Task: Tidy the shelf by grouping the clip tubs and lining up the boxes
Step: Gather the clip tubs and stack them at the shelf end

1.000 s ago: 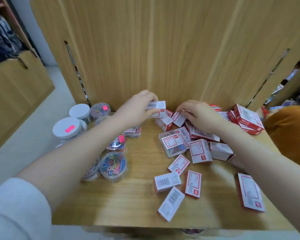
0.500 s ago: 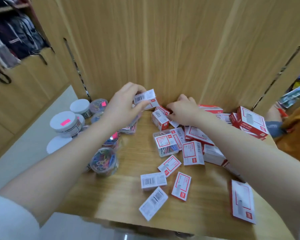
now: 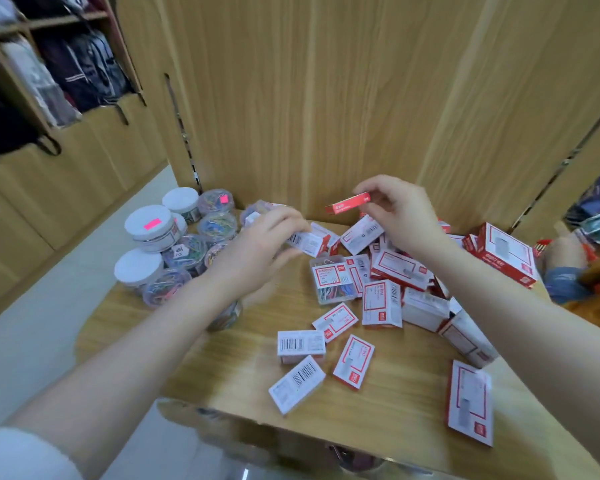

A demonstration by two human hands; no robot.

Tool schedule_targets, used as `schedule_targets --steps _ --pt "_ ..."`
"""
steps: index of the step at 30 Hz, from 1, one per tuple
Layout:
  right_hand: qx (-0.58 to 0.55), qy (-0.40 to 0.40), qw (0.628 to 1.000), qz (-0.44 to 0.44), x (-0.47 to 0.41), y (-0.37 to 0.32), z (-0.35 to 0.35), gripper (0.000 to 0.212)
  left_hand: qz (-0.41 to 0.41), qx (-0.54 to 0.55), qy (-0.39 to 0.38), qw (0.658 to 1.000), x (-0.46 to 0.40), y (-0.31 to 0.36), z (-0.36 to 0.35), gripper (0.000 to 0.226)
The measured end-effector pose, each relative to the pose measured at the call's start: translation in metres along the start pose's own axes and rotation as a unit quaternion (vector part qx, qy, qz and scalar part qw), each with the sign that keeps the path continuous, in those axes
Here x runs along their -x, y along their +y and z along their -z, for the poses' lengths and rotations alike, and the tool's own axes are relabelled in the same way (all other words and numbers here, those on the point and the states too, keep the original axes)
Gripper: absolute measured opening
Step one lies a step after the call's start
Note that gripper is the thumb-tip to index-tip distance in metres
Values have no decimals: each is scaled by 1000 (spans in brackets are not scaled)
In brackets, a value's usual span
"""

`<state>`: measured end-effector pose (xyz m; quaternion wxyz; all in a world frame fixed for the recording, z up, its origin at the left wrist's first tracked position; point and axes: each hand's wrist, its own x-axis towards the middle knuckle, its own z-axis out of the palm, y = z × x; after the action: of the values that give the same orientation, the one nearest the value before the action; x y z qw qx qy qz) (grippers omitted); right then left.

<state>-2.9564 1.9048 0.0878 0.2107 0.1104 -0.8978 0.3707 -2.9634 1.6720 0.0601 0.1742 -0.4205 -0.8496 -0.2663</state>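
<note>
On the wooden shelf (image 3: 222, 368) lie several small red-and-white boxes, scattered from the middle to the right. My left hand (image 3: 257, 251) grips one white box (image 3: 307, 241) with a barcode just above the shelf near the back. My right hand (image 3: 402, 213) pinches a thin red box (image 3: 347, 203), lifted edge-on above the pile. Round clip tubs (image 3: 149, 226) with white lids and clear tubs of coloured clips cluster at the shelf's left edge, partly behind my left forearm. A clear rectangular clip case (image 3: 333, 284) sits in the middle.
A wooden back panel (image 3: 326, 98) rises right behind the pile. A larger red box (image 3: 506, 252) stands at the far right, beside another person's arm (image 3: 565, 271). Bags hang on shelving at upper left (image 3: 66, 71). The front of the shelf holds three loose boxes (image 3: 302, 346).
My right hand has come up out of the pile with a thin red box. My left hand has moved down and right with its white box. The camera has tilted.
</note>
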Motion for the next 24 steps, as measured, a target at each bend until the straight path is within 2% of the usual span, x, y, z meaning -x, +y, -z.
schedule_targets --steps 4,6,8,13,15,17,20,22,24 --pt "45 21 998 -24 1 1 3 12 22 -41 -45 998 4 5 2 38" --pt "76 36 995 -54 -5 2 2 14 79 -72 -112 988 0 7 2 38" --pt "99 15 992 -73 -13 1 -3 15 127 -101 -153 975 -8 7 1 37" --pt "178 -39 978 -98 -26 9 -15 22 89 -181 -185 962 -31 3 -1 41" --pt "236 -91 961 -112 -27 13 -15 28 83 -192 -190 959 -35 1 -1 42" --pt "279 -116 949 -86 -21 12 -12 33 71 -193 -187 961 -36 -4 -1 41" --pt "236 -119 965 -1 5 -4 -2 24 69 -200 -181 960 -36 -12 -2 41" --pt "240 -184 952 44 26 -17 6 21 56 -198 -190 960 -37 -14 -4 41" --pt "259 -261 929 39 39 -25 10 28 28 -198 -222 954 -39 -14 -10 40"
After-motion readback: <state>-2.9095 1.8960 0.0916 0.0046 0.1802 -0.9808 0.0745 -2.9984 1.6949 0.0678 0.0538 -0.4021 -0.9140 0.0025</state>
